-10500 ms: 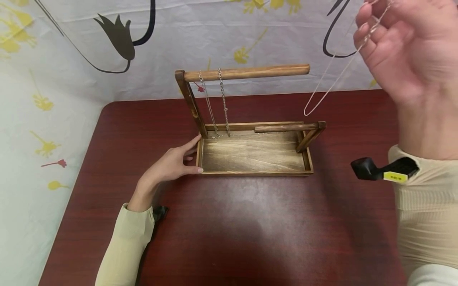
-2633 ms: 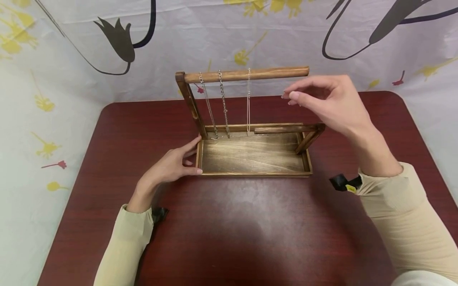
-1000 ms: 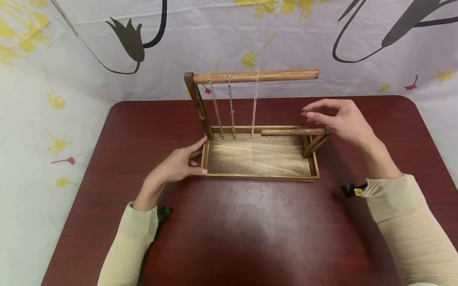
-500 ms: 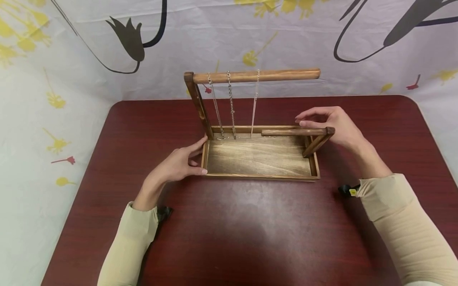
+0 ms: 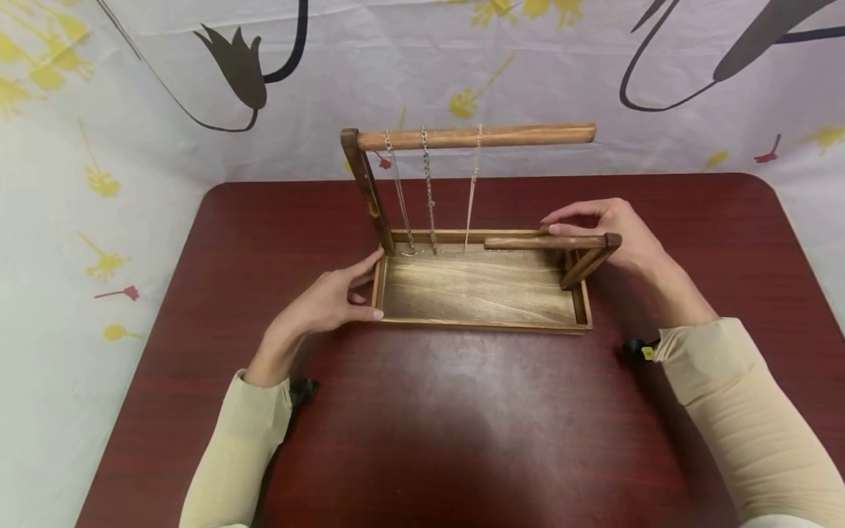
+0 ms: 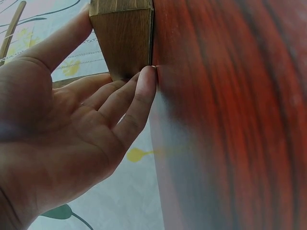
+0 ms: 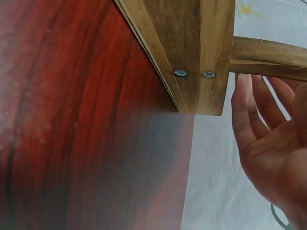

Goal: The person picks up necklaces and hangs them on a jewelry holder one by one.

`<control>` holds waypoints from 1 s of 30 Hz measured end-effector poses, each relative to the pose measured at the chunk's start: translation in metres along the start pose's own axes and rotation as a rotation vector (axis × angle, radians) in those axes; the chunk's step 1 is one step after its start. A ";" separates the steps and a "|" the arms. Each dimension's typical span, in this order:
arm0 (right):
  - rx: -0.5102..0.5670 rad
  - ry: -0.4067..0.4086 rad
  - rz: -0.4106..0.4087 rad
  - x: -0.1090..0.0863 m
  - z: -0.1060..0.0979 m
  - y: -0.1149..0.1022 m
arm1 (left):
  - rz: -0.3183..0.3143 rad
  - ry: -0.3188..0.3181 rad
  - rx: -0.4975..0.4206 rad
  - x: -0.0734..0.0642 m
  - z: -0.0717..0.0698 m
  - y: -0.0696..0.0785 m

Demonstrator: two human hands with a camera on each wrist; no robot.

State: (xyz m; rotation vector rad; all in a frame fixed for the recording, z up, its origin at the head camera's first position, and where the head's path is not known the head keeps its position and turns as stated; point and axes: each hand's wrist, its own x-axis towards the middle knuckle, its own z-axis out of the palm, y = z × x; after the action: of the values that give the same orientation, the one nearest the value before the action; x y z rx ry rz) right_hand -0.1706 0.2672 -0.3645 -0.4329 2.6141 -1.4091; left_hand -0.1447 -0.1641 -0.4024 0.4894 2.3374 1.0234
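Observation:
A wooden jewelry stand [image 5: 475, 290] has a shallow tray, a tall bar [image 5: 528, 136] and a lower, shorter bar [image 5: 528, 243]. Three silvery necklaces hang from the tall bar: a fine one [image 5: 399, 191] at left, a thicker chain [image 5: 429, 191] and a thin pale one [image 5: 472, 194]. My left hand [image 5: 323, 301] grips the tray's left end, thumb at the front corner and fingers behind. My right hand [image 5: 627, 231] reaches behind the low bar, thumb and fingertips close together at the back rim. Its fingertips are hidden behind the post [image 7: 268, 55] in the right wrist view; I cannot tell whether they pinch the rim.
The stand rests toward the back of a dark red wood-grain table [image 5: 449, 425]. Behind and left hangs a pale cloth [image 5: 330, 73] printed with flowers. The low bar's post [image 5: 590, 268] rises at the tray's right end.
Earlier my right hand held the thin pale necklace; it now hangs from the tall bar. Since then that hand has lowered to the tray's back rim. The left hand stays at the tray's end.

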 end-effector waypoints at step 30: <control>-0.146 -0.462 0.180 0.028 -0.001 0.021 | 0.013 -0.011 -0.020 0.002 -0.001 -0.004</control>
State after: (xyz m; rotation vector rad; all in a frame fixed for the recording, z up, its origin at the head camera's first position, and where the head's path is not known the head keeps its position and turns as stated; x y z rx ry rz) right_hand -0.2009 0.2698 -0.3811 -0.4623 2.3139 -0.9325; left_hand -0.1474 -0.1661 -0.4056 0.5014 2.3156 1.0460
